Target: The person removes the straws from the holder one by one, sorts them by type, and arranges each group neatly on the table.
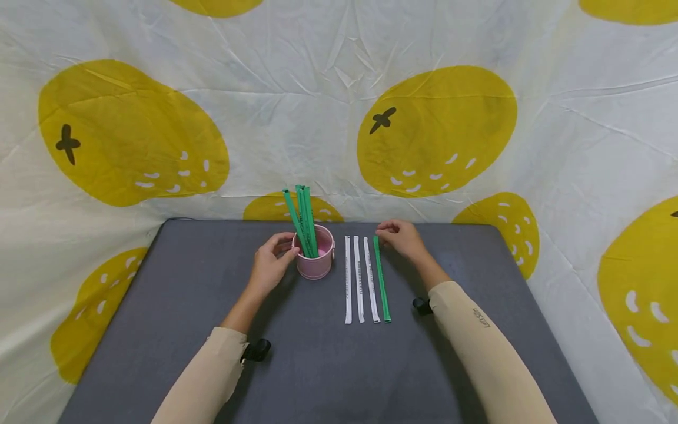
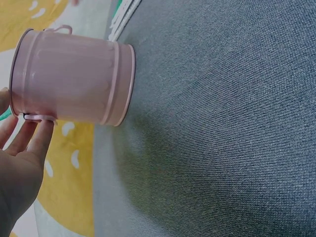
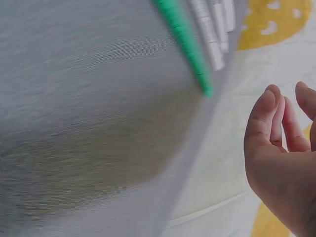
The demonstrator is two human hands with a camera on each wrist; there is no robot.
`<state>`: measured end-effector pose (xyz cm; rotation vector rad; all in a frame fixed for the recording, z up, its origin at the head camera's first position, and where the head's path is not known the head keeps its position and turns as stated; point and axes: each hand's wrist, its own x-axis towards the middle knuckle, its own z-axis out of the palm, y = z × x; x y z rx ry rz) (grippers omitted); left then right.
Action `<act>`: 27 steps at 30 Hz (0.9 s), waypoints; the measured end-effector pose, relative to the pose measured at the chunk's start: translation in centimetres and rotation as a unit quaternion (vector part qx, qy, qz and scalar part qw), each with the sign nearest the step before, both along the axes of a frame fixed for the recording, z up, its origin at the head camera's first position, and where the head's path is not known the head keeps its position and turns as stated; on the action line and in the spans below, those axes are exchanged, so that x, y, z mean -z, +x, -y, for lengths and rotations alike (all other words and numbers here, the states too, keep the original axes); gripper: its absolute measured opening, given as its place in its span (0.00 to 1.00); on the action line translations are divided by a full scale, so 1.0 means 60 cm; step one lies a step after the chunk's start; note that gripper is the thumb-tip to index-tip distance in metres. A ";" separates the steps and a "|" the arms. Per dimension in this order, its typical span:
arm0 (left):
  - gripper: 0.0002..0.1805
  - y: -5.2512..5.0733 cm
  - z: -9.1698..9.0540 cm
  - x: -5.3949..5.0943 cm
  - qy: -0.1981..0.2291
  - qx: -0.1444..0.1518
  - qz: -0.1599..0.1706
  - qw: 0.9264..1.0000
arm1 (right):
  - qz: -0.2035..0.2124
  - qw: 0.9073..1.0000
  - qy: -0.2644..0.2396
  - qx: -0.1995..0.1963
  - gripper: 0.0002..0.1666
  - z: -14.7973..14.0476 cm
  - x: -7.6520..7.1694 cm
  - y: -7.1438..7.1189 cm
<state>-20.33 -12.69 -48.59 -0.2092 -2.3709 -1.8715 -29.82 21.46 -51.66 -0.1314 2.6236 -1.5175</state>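
Currently, the left hand is gripping the pink bucket; the empty, relaxed right hand is hovering near the green stick lying on the tabletop, probably light, suiting an end pinch.

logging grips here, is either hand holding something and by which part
Left hand holds the pink bucket by its rim and side handle; right hand holds nothing.
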 end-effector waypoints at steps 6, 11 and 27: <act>0.23 0.003 -0.002 0.006 -0.007 -0.005 -0.006 1.000 | -0.010 0.998 -0.060 -0.033 0.22 0.027 -0.045 0.007; 0.23 0.004 -0.002 0.010 0.006 -0.004 -0.016 1.000 | -0.019 0.994 -0.094 -0.054 0.21 0.069 -0.069 0.009; 0.23 0.005 0.003 0.010 0.016 -0.002 -0.014 1.000 | -0.057 0.988 -0.081 -0.118 0.19 0.216 -0.102 -0.024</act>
